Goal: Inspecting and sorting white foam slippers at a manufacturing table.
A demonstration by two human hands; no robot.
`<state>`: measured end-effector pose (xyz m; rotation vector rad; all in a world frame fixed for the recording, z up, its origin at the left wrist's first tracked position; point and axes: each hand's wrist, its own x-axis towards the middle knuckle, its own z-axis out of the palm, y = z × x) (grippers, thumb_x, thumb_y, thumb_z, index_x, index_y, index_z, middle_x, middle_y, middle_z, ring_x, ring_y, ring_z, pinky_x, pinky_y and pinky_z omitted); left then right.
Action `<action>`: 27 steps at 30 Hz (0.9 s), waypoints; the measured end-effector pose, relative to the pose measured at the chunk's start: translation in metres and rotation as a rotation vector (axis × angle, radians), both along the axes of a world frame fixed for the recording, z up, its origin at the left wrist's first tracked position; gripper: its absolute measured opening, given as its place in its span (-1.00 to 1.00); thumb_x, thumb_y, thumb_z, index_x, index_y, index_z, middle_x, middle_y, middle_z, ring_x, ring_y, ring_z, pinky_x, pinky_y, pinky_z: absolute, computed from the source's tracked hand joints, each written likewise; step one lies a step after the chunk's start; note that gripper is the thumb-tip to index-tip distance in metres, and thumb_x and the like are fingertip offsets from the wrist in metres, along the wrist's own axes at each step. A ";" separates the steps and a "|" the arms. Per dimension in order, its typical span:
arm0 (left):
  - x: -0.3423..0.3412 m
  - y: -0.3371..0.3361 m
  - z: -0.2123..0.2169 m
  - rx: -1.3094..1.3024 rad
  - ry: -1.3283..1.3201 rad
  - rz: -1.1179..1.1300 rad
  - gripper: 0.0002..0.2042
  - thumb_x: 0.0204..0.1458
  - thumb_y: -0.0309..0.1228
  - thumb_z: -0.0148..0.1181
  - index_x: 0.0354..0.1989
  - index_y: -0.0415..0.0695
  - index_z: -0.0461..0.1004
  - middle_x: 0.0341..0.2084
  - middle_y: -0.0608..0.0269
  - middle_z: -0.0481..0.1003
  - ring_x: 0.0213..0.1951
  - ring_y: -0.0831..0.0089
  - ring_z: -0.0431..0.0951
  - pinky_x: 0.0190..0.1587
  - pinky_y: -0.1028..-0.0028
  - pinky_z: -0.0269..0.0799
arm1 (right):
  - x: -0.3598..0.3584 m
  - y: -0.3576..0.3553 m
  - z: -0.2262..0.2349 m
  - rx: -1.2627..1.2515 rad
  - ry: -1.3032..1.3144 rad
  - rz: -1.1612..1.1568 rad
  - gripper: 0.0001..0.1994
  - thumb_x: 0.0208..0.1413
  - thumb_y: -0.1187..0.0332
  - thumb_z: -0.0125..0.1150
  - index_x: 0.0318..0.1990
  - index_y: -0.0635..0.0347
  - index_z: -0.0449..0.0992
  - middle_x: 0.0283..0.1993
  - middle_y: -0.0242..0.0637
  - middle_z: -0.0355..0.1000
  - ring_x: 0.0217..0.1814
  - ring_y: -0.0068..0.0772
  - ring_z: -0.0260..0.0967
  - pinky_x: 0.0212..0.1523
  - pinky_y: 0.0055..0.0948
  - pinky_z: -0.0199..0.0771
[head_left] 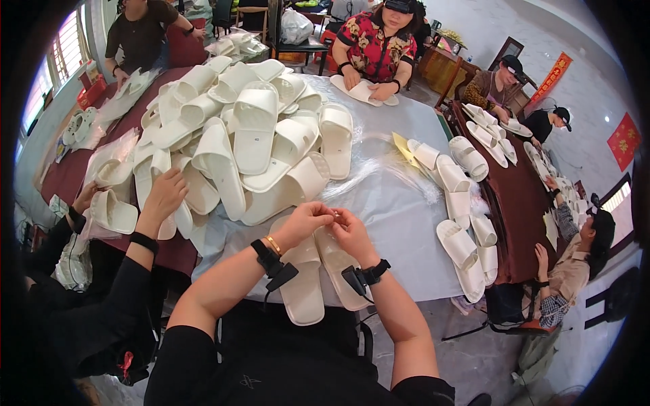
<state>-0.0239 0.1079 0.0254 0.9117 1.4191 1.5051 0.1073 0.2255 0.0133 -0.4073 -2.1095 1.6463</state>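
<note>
Two white slippers lie side by side at the near edge of the grey table (399, 216), the left slipper (302, 291) and the right slipper (342, 267) pointing away from me. My left hand (306, 220) and my right hand (349, 230) meet just above their far ends, fingertips pinched together on something small and thin that I cannot make out. Both wrists carry black bands with small devices.
A big heap of white slippers (250, 135) fills the table's left half. Clear plastic film (379, 169) lies beyond my hands. A neighbour's hand (164, 193) reaches into the heap on my left. More slippers (460, 203) lie to the right; several people sit around.
</note>
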 end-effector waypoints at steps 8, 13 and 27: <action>0.007 -0.017 -0.005 0.044 -0.098 0.192 -0.87 0.14 -0.36 0.17 -0.22 -0.12 0.55 -0.41 0.51 0.48 -0.41 0.75 0.34 -0.39 0.68 0.22 | 0.002 -0.004 -0.013 -0.126 0.040 -0.248 -0.81 0.15 0.40 0.17 -0.14 0.29 0.54 -0.42 -0.26 0.55 -0.35 -0.52 0.53 -0.34 -0.54 0.48; 0.006 -0.019 -0.007 0.033 -0.108 0.211 -0.86 0.14 -0.37 0.17 -0.25 -0.18 0.54 -0.43 0.48 0.48 -0.39 0.72 0.37 -0.33 0.66 0.26 | 0.004 -0.020 0.003 0.144 0.108 -0.266 -0.90 0.10 0.49 0.22 -0.24 0.24 0.60 -0.35 -0.33 0.52 -0.34 -0.53 0.45 -0.30 -0.57 0.47; 0.005 -0.022 -0.007 0.054 -0.256 0.200 -0.87 0.14 -0.36 0.15 -0.29 -0.14 0.53 -0.50 0.53 0.43 -0.50 0.77 0.27 -0.47 0.70 0.13 | 0.003 -0.026 0.009 0.331 0.100 -0.303 -0.89 0.04 0.50 0.24 -0.28 0.18 0.63 -0.38 -0.22 0.49 -0.46 -0.39 0.43 -0.43 -0.50 0.41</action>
